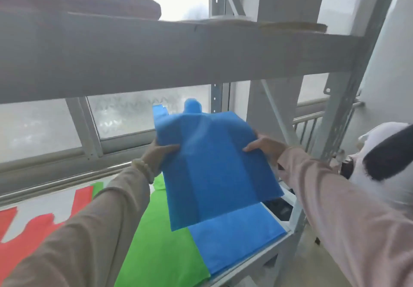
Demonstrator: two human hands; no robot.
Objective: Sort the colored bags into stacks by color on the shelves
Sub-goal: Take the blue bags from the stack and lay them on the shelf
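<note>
Now: 1 blue bag (pixel 212 163) is held spread in the air by 2 hands, between the upper shelf (pixel 178 58) and the lower shelf (pixel 257 262).

Left hand (pixel 159 152) grips the bag's left edge, thumb on top, fingers tucked under. Right hand (pixel 263 144) grips the right edge, thumb lying across the top face. Both arms are stretched forward in pale long sleeves. A bead bracelet (pixel 144 168) sits on the left wrist.

The bag is tilted, far end higher, with its handles pointing toward the window (pixel 125 116). Its near edge hangs over the blue stack (pixel 237 230), which lies flat at the right end of the lower shelf. Cannot tell whether bag and stack touch.

The green stack (pixel 161 242) lies just beside the blue stack on its left, edges meeting. Red bags (pixel 33 230) lie farther left, partly hidden by the left sleeve.

On the upper shelf, a brown folded cloth (pixel 89 2) sits at the left.

A black-and-white object (pixel 384 152) is at the right edge of view, too blurred to identify.
</note>
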